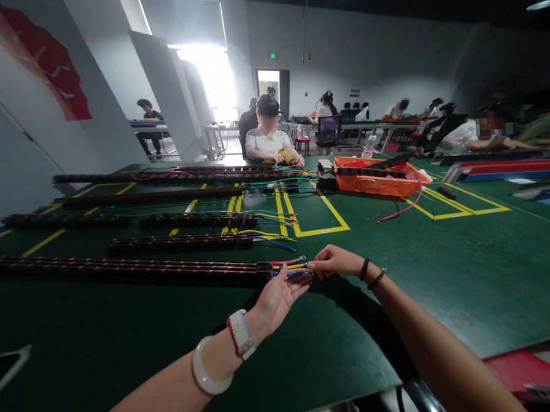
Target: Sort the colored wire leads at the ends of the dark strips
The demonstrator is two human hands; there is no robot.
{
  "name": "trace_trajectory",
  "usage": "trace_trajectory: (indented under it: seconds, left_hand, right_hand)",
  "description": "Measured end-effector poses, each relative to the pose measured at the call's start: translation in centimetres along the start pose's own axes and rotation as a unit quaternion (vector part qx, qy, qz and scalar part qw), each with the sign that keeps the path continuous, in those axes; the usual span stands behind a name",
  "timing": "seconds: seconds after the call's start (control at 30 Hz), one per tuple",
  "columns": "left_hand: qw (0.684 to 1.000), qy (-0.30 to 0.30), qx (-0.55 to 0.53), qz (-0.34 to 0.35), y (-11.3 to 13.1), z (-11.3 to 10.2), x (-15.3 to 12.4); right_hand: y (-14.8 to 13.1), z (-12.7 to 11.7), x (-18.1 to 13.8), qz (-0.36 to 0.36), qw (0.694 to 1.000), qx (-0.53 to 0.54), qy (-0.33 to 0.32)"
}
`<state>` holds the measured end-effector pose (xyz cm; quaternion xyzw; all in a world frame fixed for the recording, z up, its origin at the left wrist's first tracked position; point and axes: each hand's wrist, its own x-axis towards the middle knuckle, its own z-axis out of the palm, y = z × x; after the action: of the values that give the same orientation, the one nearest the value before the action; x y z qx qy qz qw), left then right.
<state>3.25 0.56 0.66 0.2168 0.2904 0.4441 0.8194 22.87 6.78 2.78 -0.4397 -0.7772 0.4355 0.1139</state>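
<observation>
A long dark cable chain (167,266) with reddish-brown cables along it lies across the near part of the table. From its right end come a pink wire (289,262), a yellow wire (294,266) and a blue wire (295,273), with metal lugs on the ends of the pink and blue ones. My left hand (280,297) is palm up beneath these ends, its thumb by the blue wire and its fingers stretched under it. With a fingertip pinch, my right hand (336,262) meets the yellow wire's end; the exact contact is partly hidden by the fingers.
More cable chains (180,243) with coloured wire ends lie beyond on the green table (444,271), which carries yellow tape outlines. An orange basket (378,185) stands farther back, holding dark chain pieces. Across the table sits a person (268,139); others work behind. A phone-like object (7,367) lies left.
</observation>
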Motion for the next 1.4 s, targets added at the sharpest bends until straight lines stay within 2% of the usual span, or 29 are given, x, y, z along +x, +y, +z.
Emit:
trace_trajectory:
  seconds: [0.23, 0.33, 0.4, 0.53, 0.67, 0.8, 0.93, 1.07, 1.17, 1.4]
  left_hand:
    - [1.0, 0.003, 0.013, -0.015, -0.1, -0.4, 0.2]
    - [0.997, -0.025, 0.059, -0.051, 0.0, -0.4, 0.1]
    - [0.989, -0.043, 0.126, -0.067, -0.2, -0.3, 0.0]
    - [0.967, -0.056, 0.246, -0.04, -0.7, 0.0, -0.2]
    - [0.964, -0.076, 0.253, -0.011, -1.0, -0.2, -0.2]
    - [0.962, -0.084, 0.26, -0.008, -1.0, -0.3, -0.1]
    - [0.96, -0.078, 0.269, -0.013, -0.9, -0.1, -0.1]
    - [0.96, -0.093, 0.263, -0.011, -1.0, -0.1, -0.1]
    - [0.956, -0.107, 0.274, -0.01, -1.0, -0.1, -0.1]
    - [0.939, -0.106, 0.326, -0.013, -0.8, 0.5, -0.5]
  right_hand:
    - [-0.5, 1.2, 0.4, 0.012, 1.0, -0.023, -0.014]
    - [-0.4, 1.4, 0.6, 0.019, 0.999, -0.04, 0.019]
    - [-0.1, 1.5, 0.8, 0.024, 0.996, -0.077, 0.046]
    - [0.3, 1.7, 1.0, 0.063, 0.976, -0.175, 0.112]
    - [0.5, 2.1, 1.2, 0.072, 0.955, -0.226, 0.18]
    - [0.9, 2.8, 1.5, 0.071, 0.948, -0.247, 0.186]
    - [1.1, 2.6, 1.5, 0.034, 0.951, -0.237, 0.196]
    - [0.5, 2.1, 1.1, -0.058, 0.946, -0.212, 0.237]
    - [-0.3, 2.8, 1.1, -0.113, 0.935, -0.228, 0.248]
    - [-0.6, 5.2, 2.7, -0.124, 0.934, -0.272, 0.198]
